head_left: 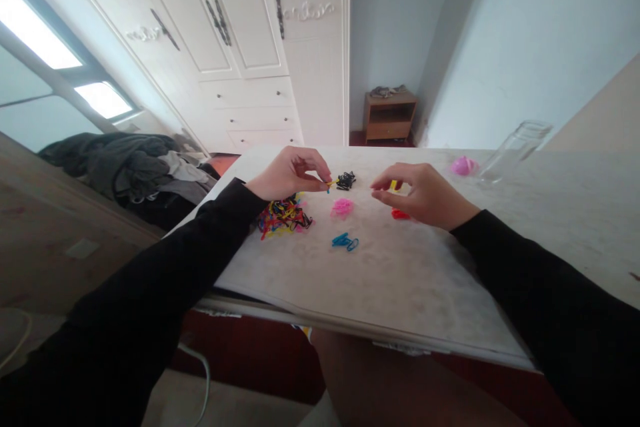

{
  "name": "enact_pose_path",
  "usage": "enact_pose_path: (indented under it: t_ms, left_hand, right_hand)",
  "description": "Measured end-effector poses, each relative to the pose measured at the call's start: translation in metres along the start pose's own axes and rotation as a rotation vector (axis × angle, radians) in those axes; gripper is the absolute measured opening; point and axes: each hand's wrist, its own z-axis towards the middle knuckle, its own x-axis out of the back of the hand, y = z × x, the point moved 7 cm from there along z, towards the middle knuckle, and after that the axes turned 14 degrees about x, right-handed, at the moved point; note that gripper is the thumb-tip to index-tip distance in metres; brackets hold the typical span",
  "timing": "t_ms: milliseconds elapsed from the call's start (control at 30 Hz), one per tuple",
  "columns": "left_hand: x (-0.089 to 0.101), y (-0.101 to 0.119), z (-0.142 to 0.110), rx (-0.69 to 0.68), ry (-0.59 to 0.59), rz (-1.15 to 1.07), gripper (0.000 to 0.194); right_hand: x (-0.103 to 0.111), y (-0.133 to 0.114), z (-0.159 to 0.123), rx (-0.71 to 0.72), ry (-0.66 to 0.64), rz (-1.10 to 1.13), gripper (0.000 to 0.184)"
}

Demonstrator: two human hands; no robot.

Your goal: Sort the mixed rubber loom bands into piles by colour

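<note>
- Left hand point(290, 175): fingertips pinch a yellow piece point(334, 182) near the black cluster point(346, 180), presumably for fine control.
- Right hand point(425, 195): fingertips nearly meeting; grip cannot be told.
- Pink cluster point(343, 207), blue cluster point(345, 241): spaced apart, apparently keeping colours distinct.

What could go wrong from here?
The left hand pinches a small yellow piece right by the black pile; if it slips, it might drop among the black ones.
The right hand is close to the red pieces and could knock them.
The loose mixed pile lies near the pink pile, so a sleeve brush might mingle them.
</note>
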Motion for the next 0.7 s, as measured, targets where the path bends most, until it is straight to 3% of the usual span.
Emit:
enact_pose_path:
  t_ms: [133, 300, 700]
  left_hand:
    - [-0.018, 0.007, -0.004, -0.045, -0.027, -0.033, 0.030]
    - [-0.035, 0.006, -0.007, -0.047, -0.057, -0.084, 0.027]
    - [-0.035, 0.008, -0.005, -0.084, -0.005, -0.067, 0.035]
  right_hand:
    - [-0.013, -0.027, 0.008, 0.142, 0.052, 0.015, 0.014]
    - [-0.024, -0.039, 0.010, 0.179, 0.065, 0.057, 0.013]
    - [-0.030, -0.042, 0.010, 0.128, 0.101, 0.197, 0.008]
